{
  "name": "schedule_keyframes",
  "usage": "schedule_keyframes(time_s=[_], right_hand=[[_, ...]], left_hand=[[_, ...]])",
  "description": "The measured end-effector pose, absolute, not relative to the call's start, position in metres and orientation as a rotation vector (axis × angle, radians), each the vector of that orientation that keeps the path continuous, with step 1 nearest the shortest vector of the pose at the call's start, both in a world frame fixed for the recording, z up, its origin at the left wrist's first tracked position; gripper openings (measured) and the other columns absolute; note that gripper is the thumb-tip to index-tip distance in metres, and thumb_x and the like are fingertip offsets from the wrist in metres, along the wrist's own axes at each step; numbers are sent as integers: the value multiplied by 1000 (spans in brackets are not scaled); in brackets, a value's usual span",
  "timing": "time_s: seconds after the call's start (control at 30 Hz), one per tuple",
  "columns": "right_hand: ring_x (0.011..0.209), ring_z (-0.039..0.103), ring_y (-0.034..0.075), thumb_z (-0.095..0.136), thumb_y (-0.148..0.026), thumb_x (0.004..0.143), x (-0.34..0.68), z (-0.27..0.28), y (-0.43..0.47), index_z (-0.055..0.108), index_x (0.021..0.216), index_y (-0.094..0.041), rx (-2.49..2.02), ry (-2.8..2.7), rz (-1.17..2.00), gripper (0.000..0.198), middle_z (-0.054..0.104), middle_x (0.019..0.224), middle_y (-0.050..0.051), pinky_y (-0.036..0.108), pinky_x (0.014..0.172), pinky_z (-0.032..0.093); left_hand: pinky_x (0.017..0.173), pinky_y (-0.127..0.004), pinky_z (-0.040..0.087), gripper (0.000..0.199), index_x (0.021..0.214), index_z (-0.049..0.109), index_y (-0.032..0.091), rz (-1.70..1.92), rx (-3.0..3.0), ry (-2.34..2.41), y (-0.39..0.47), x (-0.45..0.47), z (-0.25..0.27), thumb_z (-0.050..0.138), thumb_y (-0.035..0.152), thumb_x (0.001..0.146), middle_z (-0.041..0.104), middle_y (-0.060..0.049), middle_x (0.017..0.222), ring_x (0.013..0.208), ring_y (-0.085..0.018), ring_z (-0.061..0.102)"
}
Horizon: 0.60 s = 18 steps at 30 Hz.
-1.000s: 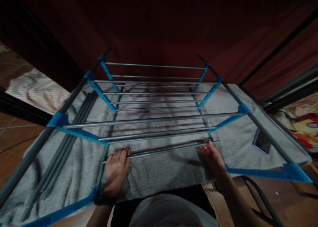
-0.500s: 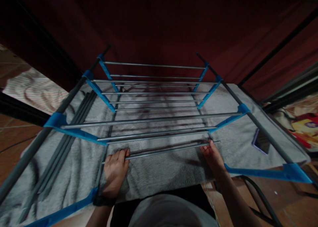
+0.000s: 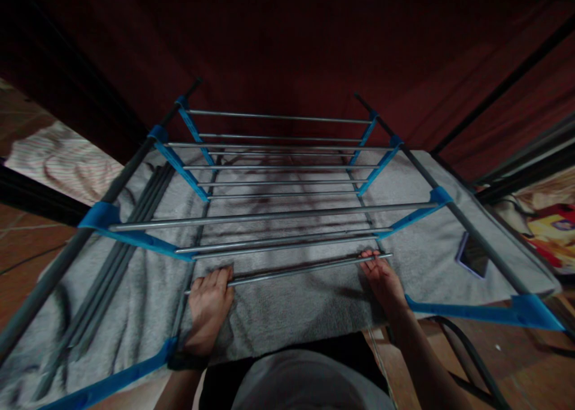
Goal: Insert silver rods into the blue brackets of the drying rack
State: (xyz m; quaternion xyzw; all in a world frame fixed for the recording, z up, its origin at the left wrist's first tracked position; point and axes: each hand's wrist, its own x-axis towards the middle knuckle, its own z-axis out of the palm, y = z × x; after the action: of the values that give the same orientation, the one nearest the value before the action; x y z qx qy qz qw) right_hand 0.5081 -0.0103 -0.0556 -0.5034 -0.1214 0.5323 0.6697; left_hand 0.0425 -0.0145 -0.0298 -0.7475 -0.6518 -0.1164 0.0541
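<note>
A thin metal rod spans between my hands, above the grey towel. My left hand is closed over it near its left end, knuckles up, and the tip pokes out past the fingers. Near the other end, my right hand holds the rod from below with curled fingers and thumb; a short end sticks out to the right. Just beyond stands a rack of grey tubes with blue plastic brackets and several metal crossbars fitted between them. The nearest blue bracket pair has no rod between its two sides.
Loose grey tubes lie side by side on the towel at left. A phone rests on the right side, beneath the rack's right tube. A dark red curtain hangs behind, and a striped cloth lies at far left.
The rod has shifted slightly left at its right end, and the fingers of my right hand have changed their hold on it. My left hand has hardly moved.
</note>
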Motion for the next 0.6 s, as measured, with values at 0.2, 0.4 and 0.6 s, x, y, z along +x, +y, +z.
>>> schedule_keyframes(time_s=[0.2,0.4,0.6], right_hand=[[98,70,14,88,-35,72,504,-51,-9,68,91,-28,-1103,-236,1195,29,74,99,-3,31,95,57],[98,69,14,89,-39,71,503,-50,-9,66,86,-26,-1101,-249,1194,30,73,97,-3,31,96,56],[96,68,12,86,-42,75,502,-49,-9,66,86,-25,-1094,-253,1205,28,72,95,-3,27,92,57]], left_hand=[[87,-45,42,29,110,65,20,-373,-2262,-1958,-14,42,-32,44,23,90,70,-11,94,92,-31,63],[89,-43,42,31,113,65,21,-437,-2289,-1947,-13,41,-30,43,23,92,70,-9,96,92,-29,62],[88,-43,43,32,115,67,21,-493,-2310,-1924,-16,39,-31,43,24,93,70,-8,94,91,-28,63]])
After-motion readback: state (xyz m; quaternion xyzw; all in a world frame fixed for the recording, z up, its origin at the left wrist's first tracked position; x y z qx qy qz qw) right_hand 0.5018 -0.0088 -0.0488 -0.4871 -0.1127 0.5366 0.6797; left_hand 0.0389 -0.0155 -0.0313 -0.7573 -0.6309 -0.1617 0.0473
